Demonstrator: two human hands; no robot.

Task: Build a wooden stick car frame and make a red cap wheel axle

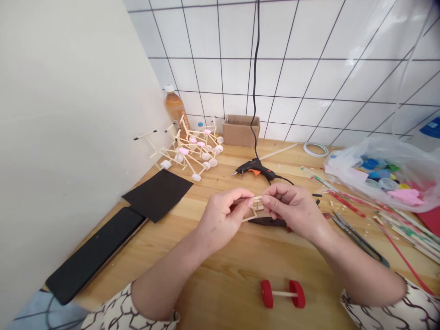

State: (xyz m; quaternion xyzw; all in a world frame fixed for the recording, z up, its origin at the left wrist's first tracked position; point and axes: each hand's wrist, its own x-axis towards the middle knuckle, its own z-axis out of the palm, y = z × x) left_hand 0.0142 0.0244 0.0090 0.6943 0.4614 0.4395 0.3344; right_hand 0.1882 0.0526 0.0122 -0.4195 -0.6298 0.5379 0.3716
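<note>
Both hands meet above the middle of the table around a small frame of thin wooden sticks (255,207). My left hand (225,213) pinches its left side between thumb and fingers. With closed fingertips, my right hand (292,208) grips the right end of the top stick; the fingers hide part of the frame. Just beneath lie pliers (270,222) with dark jaws, partly covered by my right hand. Closer to me, a stick axle with two red wheels (282,294) rests on the wood.
A glue gun (254,169) lies behind my hands. Stick models with white wheels (195,151), a bottle (175,107) and a cardboard box (241,130) stand at the back. Left are black sheets (158,195) and a phone (98,252); right, scissors (360,240), sticks and a bag (378,169) of caps.
</note>
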